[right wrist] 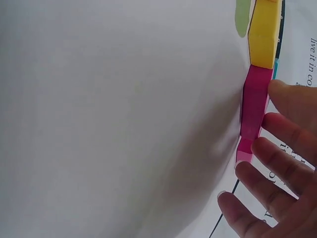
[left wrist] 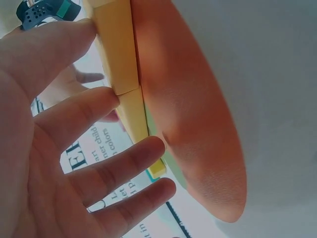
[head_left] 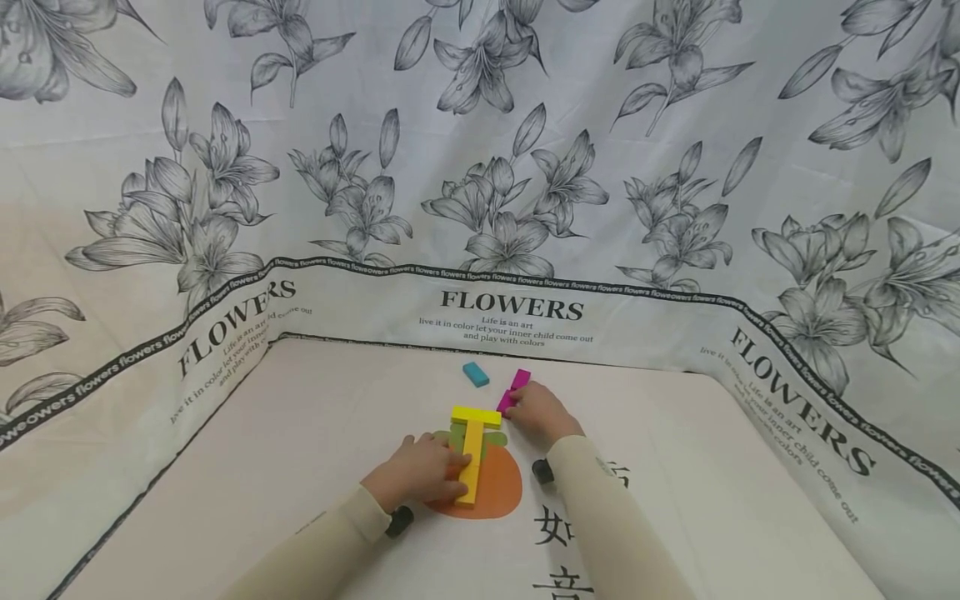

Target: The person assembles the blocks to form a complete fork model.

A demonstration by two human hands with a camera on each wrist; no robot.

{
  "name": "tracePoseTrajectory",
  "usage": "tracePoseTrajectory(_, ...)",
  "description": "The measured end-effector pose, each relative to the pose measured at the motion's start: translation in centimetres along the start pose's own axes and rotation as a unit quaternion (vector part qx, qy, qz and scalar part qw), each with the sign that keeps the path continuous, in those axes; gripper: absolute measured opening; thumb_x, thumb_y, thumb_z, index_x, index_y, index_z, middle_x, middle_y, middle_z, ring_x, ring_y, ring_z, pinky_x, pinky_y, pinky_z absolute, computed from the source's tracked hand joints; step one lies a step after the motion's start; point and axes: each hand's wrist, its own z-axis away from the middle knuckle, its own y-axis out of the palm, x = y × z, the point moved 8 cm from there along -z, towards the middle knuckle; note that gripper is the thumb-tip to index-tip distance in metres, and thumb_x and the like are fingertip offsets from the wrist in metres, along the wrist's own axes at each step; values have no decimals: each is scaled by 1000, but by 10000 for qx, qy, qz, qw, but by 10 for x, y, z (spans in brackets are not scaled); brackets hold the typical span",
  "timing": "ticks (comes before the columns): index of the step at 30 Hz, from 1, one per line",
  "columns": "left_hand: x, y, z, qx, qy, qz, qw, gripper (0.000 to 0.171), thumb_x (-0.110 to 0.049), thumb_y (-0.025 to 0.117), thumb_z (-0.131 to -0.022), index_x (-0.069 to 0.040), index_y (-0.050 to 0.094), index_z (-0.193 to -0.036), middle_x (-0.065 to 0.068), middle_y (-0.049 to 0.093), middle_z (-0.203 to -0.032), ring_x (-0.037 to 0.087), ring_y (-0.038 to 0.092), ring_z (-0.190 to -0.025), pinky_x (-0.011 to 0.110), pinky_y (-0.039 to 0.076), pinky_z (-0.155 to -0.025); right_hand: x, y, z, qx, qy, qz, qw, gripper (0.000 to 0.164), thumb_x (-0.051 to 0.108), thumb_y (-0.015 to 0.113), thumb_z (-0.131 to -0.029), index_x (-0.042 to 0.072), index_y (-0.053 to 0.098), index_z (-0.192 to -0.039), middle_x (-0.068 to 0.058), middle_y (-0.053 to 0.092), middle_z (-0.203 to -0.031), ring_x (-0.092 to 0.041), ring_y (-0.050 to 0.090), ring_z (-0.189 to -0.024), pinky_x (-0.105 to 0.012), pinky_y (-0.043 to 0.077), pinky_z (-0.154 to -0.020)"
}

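Two yellow blocks lie end to end, capped by a yellow crosswise block in a T shape. My left hand rests at their left side. In the left wrist view, the thumb and index fingertip touch the yellow blocks, while the other fingers extend past them. A magenta block meets the end of a yellow one in the right wrist view. My right hand touches it with thumb and fingertips, fingers fairly straight. Another magenta block continues beyond it, partly behind the fingers in the right wrist view.
A blue block lies apart, behind the yellow crosswise block. Under the yellow blocks, the pale cloth carries an orange fruit print. Dark Chinese characters are printed near the right forearm. A floral curtain encloses the back and sides.
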Motion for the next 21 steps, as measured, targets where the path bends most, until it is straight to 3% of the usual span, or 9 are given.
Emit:
tracePoseTrajectory(4, 0, -1, 1, -23, -22, 55, 10000, 51, -57, 65, -83, -38, 60, -130, 3, 60, -116, 24, 51, -106, 61, 41, -98, 3, 1, -1, 59, -136, 180, 9997, 39, 29, 68, -90, 12, 66, -125, -4, 64, -111, -21, 53, -98, -41, 49, -96)
tracePoseTrajectory(13, 2, 2, 0, 78, -62, 212, 9997, 51, -57, 65, -83, -39, 60, -130, 3, 60, -119, 25, 51, -109, 65, 37, -102, 5, 3, -1, 59, -180, 152, 9997, 28, 26, 65, -92, 13, 70, -116, -1, 62, -93, -20, 53, -88, -36, 51, -87)
tracePoseTrajectory(21, 2, 1, 0, 48, -48, 175, 9998, 51, -58, 65, -83, -39, 60, -131, 2, 60, -113, 24, 51, -106, 64, 38, -101, 9, 2, -3, 22, -333, 369, 9988, 29, 27, 64, -92, 12, 70, -117, -3, 61, -97, -21, 52, -89, -40, 50, -92)
